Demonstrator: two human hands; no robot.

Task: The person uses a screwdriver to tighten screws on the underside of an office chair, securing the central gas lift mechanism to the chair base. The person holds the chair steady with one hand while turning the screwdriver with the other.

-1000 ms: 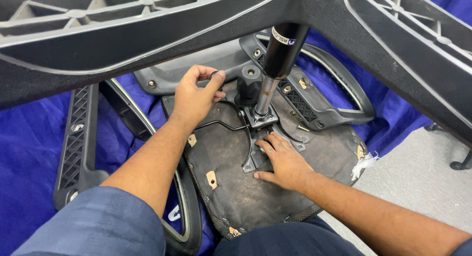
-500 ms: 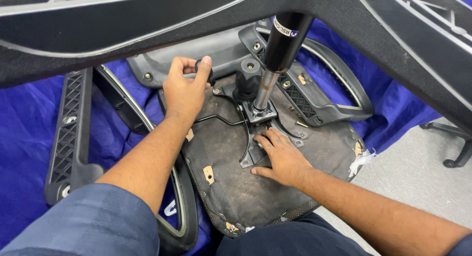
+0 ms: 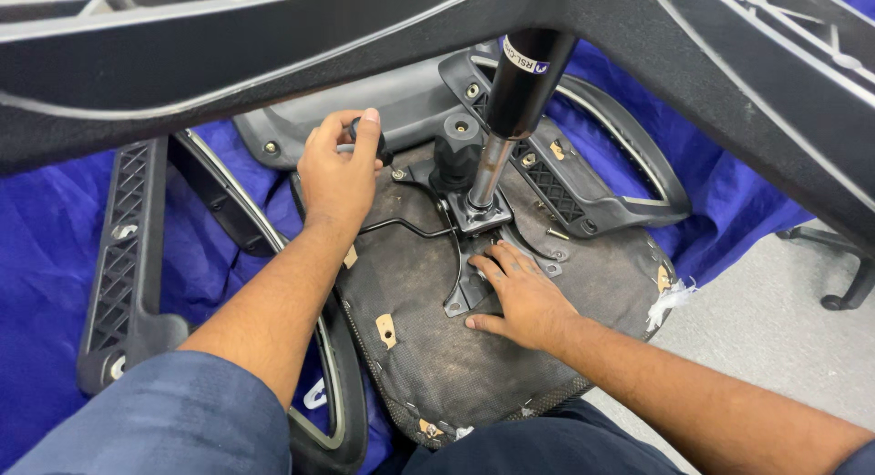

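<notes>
One chair base (image 3: 273,65) spans the far side. One upturned seat (image 3: 474,347) lies centre on blue cloth (image 3: 55,256), flanked by two armrests (image 3: 123,265). One gas cylinder (image 3: 515,110) rises from its middle. Left hand (image 3: 337,179) grips one lever knob (image 3: 374,138), fingers closed. Right hand (image 3: 524,297) lies flat on the seat, fingers open.

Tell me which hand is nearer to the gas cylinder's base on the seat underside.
Right. The right hand lies flat on the seat underside just below the gas cylinder base; the left hand grips a black knob farther off to its left.
</notes>
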